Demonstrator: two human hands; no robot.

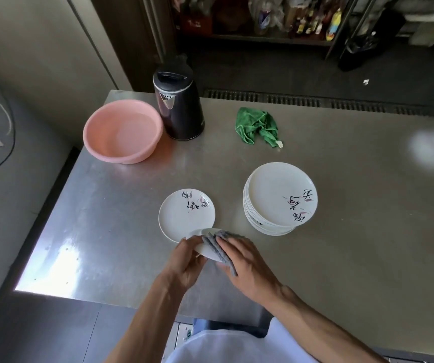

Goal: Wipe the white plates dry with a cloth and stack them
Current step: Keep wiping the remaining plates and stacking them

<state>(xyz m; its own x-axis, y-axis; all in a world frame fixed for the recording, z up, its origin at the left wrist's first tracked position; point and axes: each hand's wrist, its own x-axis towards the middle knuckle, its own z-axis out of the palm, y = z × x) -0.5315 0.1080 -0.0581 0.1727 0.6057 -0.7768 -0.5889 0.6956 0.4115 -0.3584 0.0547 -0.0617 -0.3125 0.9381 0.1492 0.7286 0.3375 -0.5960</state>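
While the left hand (184, 263) grips a white plate (203, 248), tilted off the table (341, 231) to expose its rim, the right hand (247, 265) pinches a grey cloth (219, 248) around it; a lone plate (184, 218) lies beyond, near a pile (280, 197).

1 white plate (201, 244), tilted, sits half under a bunched grey cloth (219, 248). 1 painted plate (181, 221) lies flat just beyond it; a tall stack of plates (273, 195) stands nearby.
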